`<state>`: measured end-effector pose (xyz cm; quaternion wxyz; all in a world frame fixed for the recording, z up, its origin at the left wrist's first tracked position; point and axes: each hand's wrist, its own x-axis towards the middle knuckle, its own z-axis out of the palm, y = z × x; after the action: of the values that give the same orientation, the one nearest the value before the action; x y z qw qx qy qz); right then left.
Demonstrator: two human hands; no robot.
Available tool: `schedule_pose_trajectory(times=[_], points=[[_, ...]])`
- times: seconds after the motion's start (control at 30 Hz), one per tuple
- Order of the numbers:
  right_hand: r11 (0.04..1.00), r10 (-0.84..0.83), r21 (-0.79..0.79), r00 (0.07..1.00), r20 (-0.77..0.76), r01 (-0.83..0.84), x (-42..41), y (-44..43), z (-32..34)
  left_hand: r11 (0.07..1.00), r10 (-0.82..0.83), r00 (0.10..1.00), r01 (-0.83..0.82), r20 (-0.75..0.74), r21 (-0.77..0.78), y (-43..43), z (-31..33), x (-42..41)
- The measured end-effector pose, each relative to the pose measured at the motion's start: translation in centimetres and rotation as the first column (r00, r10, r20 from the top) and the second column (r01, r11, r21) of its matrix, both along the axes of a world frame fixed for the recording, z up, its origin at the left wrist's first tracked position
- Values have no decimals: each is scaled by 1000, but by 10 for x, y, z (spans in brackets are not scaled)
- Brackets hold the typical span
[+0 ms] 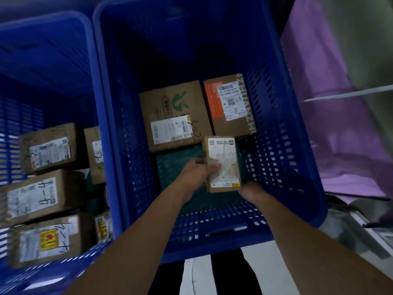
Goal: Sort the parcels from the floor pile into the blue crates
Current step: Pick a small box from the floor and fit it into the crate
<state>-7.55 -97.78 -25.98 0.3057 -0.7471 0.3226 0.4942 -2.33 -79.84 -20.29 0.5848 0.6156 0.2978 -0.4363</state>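
Parcels already sit in both crates: labelled boxes (49, 152) in the left crate (53, 60), and two cartons (174, 116) and a green mailer (178, 167) in the right crate (131, 167). Over the mailer, near that crate's front wall, the left hand (197, 171) grips a small box (222, 162). The right hand (252, 191) meets the box's near corner, its fingers hidden, so its grip cannot be told. The floor pile is out of view, so what is left cannot be judged.

Right crate (282, 145) holds a logo box (170, 107) and an orange-patched box (238, 126) side by side at its far end, with a green bag (174, 167) nearer. Left crate (53, 60) holds labelled boxes (49, 152) packed close.
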Motion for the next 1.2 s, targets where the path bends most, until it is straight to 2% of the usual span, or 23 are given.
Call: schedule_pose_trajectory(times=[0.23, 0.43, 0.53, 0.6, 0.63, 0.7, 0.73, 0.8, 0.9, 1.2], points=[[992, -94, 89, 991, 96, 85, -6, -1, -4, 998, 59, 998, -59, -10, -34, 5, -7, 1], [999, -24, 44, 998, 65, 21, 0, 4, 3, 999, 42, 999, -42, -11, -4, 7, -14, 1], [999, -10, -30, 998, 66, 12, 2, 4, 7, 999, 38, 999, -38, -8, 3, 3, -14, 1], [988, -149, -9, 975, 163, 153, 5, 6, 19, 999, 39, 999, -39, -9, 6, -4, -14, 0], [971, -240, 57, 943, 230, 233, 6, 7, 27, 999, 40, 999, -40, -12, 1, -8, -15, 1], [858, -512, 213, 815, 272, 467, 4, 8, 44, 999, 46, 999, -47, -25, -17, -18, -17, 1], [801, -595, 287, 754, 279, 526, 2, 8, 51, 999, 45, 999, -46, -28, -28, -24, -18, 1], [809, -585, 316, 730, 353, 496, -6, 6, 60, 999, 26, 1000, -27, -15, -42, -37, -20, 1], [868, -489, 167, 744, 456, 468, -17, -5, 56, 999, -4, 1000, 3, -7, -44, -58, -24, -1], [863, -460, 58, 734, 499, 501, -20, -22, 53, 997, -81, 996, 81, 30, 19, -102, -38, -9]])
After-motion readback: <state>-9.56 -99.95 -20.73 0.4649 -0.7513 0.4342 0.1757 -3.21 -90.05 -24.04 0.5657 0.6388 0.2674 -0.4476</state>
